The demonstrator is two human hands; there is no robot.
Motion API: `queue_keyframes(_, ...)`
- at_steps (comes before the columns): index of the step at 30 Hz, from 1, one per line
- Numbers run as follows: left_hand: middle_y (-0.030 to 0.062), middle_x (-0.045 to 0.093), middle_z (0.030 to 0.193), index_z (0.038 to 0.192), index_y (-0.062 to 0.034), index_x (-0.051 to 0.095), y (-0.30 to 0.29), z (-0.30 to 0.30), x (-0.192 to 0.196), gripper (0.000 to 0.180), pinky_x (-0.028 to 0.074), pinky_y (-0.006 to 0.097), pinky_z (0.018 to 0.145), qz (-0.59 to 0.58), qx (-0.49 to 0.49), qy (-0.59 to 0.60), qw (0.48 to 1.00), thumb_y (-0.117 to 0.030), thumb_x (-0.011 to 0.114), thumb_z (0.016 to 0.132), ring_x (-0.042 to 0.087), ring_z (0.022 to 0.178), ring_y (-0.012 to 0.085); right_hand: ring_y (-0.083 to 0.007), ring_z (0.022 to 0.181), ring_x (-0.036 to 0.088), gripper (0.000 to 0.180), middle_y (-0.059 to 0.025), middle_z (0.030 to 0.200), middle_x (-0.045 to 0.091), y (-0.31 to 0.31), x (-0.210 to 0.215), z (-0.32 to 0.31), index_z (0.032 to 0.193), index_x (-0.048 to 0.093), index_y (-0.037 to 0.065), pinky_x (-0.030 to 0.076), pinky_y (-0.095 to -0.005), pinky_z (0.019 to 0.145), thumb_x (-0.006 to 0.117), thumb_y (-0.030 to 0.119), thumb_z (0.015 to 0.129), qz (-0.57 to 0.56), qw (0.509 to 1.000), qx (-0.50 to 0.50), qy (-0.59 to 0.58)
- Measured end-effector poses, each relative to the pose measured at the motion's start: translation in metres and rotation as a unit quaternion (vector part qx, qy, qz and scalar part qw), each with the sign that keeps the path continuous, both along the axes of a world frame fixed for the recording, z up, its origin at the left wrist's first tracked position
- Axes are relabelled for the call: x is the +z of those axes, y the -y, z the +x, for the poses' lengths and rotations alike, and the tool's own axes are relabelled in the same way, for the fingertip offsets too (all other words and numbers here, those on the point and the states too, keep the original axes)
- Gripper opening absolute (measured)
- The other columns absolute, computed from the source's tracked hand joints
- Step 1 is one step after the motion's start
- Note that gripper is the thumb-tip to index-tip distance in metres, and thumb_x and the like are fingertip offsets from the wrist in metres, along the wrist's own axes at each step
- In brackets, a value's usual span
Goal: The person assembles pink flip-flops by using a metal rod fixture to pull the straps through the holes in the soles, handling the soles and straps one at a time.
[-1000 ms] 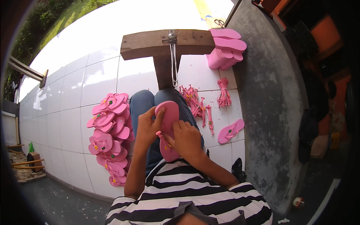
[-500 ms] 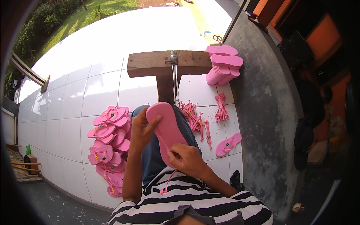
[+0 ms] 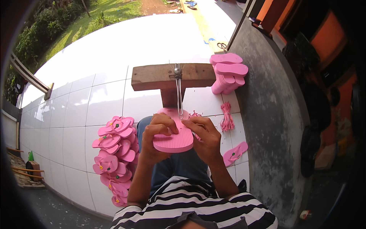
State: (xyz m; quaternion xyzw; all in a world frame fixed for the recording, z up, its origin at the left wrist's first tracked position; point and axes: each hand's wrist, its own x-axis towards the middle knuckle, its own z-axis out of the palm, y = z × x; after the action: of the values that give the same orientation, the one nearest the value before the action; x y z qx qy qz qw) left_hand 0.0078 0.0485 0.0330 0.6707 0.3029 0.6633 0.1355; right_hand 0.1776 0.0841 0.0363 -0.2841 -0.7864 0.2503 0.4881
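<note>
I sit on the white tiled floor (image 3: 95, 107) of an open porch turned into a small home sandal workshop. At twelve o'clock stands a wooden T-shaped stand (image 3: 167, 76) with a metal wire loop (image 3: 178, 91) fixed to it. At nine o'clock lies a heap of finished pink flip-flops (image 3: 114, 149); at one o'clock a stack of bare pink soles (image 3: 228, 74) leans by the grey concrete wall (image 3: 267, 114), with a bundle of pink straps (image 3: 227, 117) below it. Beyond the tiles, at eleven o'clock, a lawn and shrubs (image 3: 76, 23) show the outdoors.
</note>
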Motion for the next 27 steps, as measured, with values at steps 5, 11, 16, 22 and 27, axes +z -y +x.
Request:
queue_keyframes(5, 0.0126, 0.061, 0.093, 0.097, -0.009, 0.048, -0.012, -0.006, 0.008, 0.047, 0.046, 0.036, 0.078, 0.025, 0.0, 0.025, 0.999, -0.007, 0.084, 0.067, 0.057, 0.083, 0.0224, -0.0258, 0.095, 0.07, 0.023, -0.0141, 0.102, 0.07, -0.006, 0.005, -0.004, 0.098, 0.066, 0.001, 0.056, -0.0336, 0.083, 0.073, -0.005, 0.077, -0.011, 0.997, 0.0, -0.083)
queue_keyframes(11, 0.013, 0.061, 0.092, 0.097, -0.0077, 0.049, -0.02, -0.007, 0.017, 0.045, 0.047, 0.035, 0.076, 0.011, -0.01, 0.038, 0.999, -0.006, 0.084, 0.069, 0.057, 0.082, 0.0223, -0.0234, 0.092, 0.07, 0.022, -0.0108, 0.1, 0.071, -0.009, 0.006, -0.007, 0.094, 0.066, 0.004, 0.056, -0.0333, 0.08, 0.077, -0.001, 0.076, -0.007, 0.995, -0.021, -0.101)
queue_keyframes(16, 0.0128, 0.059, 0.093, 0.101, -0.0068, 0.048, -0.021, -0.006, 0.014, 0.046, 0.048, 0.033, 0.077, -0.007, -0.008, 0.031, 0.999, -0.005, 0.083, 0.071, 0.058, 0.085, 0.0208, -0.024, 0.092, 0.07, 0.022, -0.012, 0.099, 0.07, -0.01, 0.005, -0.007, 0.095, 0.066, 0.003, 0.056, -0.033, 0.081, 0.077, -0.002, 0.077, -0.011, 0.994, -0.035, -0.107)
queue_keyframes(22, 0.0133, 0.051, 0.112, 0.119, -0.005, 0.046, -0.009, 0.013, 0.038, 0.06, 0.05, 0.033, 0.081, -0.193, 0.051, 0.193, 0.961, -0.008, 0.084, 0.073, 0.056, 0.097, 0.0199, -0.0223, 0.085, 0.068, 0.018, -0.0104, 0.091, 0.067, 0.003, 0.021, -0.014, 0.095, 0.065, 0.002, 0.055, -0.0306, 0.078, 0.075, -0.002, 0.081, -0.051, 0.992, -0.082, -0.082)
queue_keyframes(27, 0.0179, 0.039, 0.137, 0.126, -0.0054, 0.044, -0.035, 0.0, 0.048, 0.066, 0.034, 0.047, 0.103, -0.152, 0.257, -0.088, 0.95, -0.022, 0.084, 0.075, 0.037, 0.129, 0.0332, -0.0209, 0.078, 0.068, 0.014, -0.0105, 0.088, 0.066, -0.011, 0.016, -0.028, 0.096, 0.066, 0.002, 0.056, -0.0312, 0.07, 0.073, 0.005, 0.085, -0.197, 0.967, -0.062, -0.153)
